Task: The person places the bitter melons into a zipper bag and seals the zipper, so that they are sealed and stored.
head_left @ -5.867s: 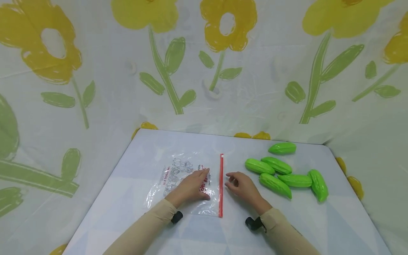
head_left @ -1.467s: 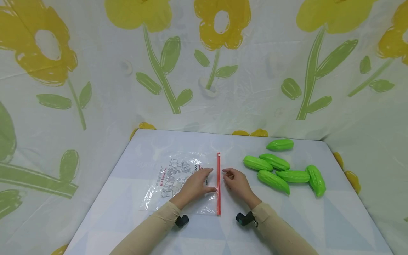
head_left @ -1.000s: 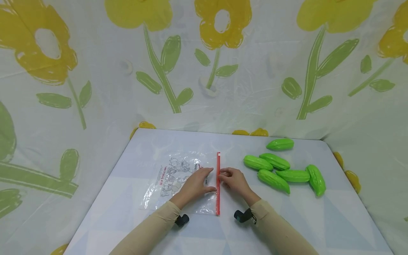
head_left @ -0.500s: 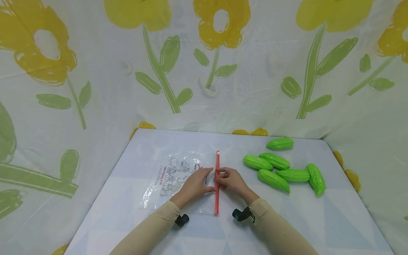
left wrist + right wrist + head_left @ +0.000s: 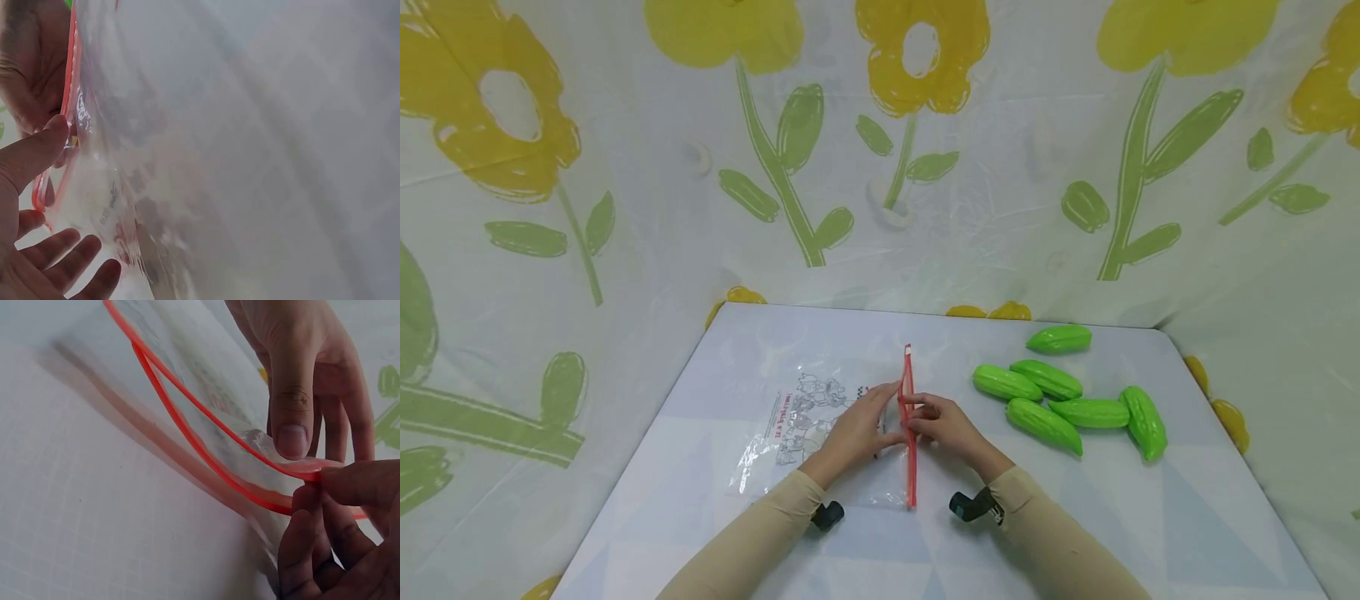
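Observation:
A clear plastic zip bag (image 5: 812,425), printed with line drawings and red lettering, lies on the table with its red-edged mouth (image 5: 912,483) towards the right. My right hand (image 5: 951,433) pinches one red lip between thumb and fingers, plainest in the right wrist view (image 5: 362,531). There the two red lips stand apart, leaving a narrow gap. Across the bag near the mouth rests my left hand (image 5: 853,429), its thumb (image 5: 37,150) touching the red edge and its other fingers loosely spread. The tips of some right fingers are hidden behind the lip.
Several bright green, ribbed, elongated vegetables (image 5: 1045,425) lie to the right of my right hand, with one (image 5: 1060,339) farther back. The white table (image 5: 760,333) ends at a curtain (image 5: 1000,183) printed with yellow flowers. A small black camera (image 5: 972,506) sits by each wrist.
My right hand has moved left from beside the bag and taken hold of its red edge. The mouth has risen and parted. My left hand has shifted slightly right, to the edge.

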A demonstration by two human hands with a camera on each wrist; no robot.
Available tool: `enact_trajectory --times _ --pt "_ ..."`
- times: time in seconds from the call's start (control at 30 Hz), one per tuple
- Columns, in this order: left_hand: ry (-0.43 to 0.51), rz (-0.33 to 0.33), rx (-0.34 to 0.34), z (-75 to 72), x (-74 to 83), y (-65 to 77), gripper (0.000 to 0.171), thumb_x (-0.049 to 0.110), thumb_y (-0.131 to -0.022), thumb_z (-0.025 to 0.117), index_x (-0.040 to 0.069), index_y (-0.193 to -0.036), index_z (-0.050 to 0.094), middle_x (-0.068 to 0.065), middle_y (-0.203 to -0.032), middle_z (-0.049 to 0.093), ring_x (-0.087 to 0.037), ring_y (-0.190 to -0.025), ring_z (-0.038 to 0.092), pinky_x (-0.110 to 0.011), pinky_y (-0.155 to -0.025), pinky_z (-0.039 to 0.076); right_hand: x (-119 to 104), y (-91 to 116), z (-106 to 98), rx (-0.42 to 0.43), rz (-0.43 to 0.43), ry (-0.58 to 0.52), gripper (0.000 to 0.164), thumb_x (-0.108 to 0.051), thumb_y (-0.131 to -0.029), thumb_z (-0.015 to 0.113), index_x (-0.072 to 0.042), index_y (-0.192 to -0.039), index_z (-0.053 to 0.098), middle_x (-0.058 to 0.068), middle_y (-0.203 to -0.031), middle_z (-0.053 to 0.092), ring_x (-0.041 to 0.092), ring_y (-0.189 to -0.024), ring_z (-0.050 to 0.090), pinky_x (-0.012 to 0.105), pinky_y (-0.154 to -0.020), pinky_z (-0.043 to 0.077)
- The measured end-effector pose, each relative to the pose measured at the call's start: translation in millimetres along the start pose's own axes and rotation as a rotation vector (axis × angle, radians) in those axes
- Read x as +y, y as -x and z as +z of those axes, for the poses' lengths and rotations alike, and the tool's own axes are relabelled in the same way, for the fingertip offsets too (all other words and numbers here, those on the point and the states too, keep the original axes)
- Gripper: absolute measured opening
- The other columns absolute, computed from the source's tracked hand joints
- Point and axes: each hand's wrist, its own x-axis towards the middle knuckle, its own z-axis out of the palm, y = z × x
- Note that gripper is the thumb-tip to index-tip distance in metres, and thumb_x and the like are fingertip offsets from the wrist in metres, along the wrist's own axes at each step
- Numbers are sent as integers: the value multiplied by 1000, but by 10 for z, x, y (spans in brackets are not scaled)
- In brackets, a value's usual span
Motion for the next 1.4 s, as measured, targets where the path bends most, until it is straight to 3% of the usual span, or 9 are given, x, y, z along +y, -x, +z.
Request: enact_trajectory --times 0.3,0.57,0.7,0.8,0.9,1.0,1.23,1.4 --pt "-14 31 54 -13 12 15 90 41 -85 83 25 -160 36 -6 -152 51 -26 -132 55 -46 -103 52 12 -8 7 -37 -50 -63 36 -21 -106 53 -14 -140 63 6 -96 70 22 -80 62 29 -69 53" --pt "-13 31 65 -19 18 37 82 37 -85 84 22 -156 44 -4 -150 54 -25 -130 57 -43 -104 52 29 -21 21 -38 -33 -98 36 -22 -106 52 -13 -139 63 7 -98 69 20 -82 63 28 -68 55" --pt "-22 28 70 -27 22 43 78 36 -85 84 19 -153 49 -3 -142 61 -19 -101 64 -34 -89 57 26 -15 25 -33 -20 -112 36 -22 -106 51 -12 -139 63 8 -99 71 21 -81 63 28 -68 55" --pt "-28 31 75 -38 27 43 76 36 -85 84 17 -151 51 -3 -121 69 -13 -77 54 -27 -70 51 32 -10 26 -24 -17 -116 36 -21 -107 51 -11 -138 63 8 -101 72 21 -81 64 28 -69 55" --pt "-30 34 79 -44 26 44 75 35 -85 84 16 -150 52 -2 -98 68 -10 -70 48 -23 -62 45 36 3 19 2 -16 -118 35 -22 -106 51 -11 -138 63 8 -100 72 22 -81 65 29 -69 56" --pt "-29 28 80 -45 22 42 75 35 -85 84 16 -150 52 -2 -86 64 -9 -67 46 -23 -59 43 43 15 5 35 -24 -124 34 -20 -106 52 -10 -137 64 9 -99 71 22 -80 66 29 -68 57" --pt "-9 16 79 -54 25 39 74 36 -85 84 16 -149 53 -5 -78 62 -7 -63 45 -24 -56 41 71 22 -18 180 -61 -29 28 -15 -103 60 -14 -129 68 7 -97 66 22 -79 63 28 -64 54" --pt "-5 7 69 -64 31 42 74 38 -86 83 17 -150 53 -6 -80 62 -8 -64 46 -24 -57 41 72 20 -17 223 -60 4 28 -18 -99 67 -18 -127 69 6 -112 67 21 -88 64 30 -70 57"
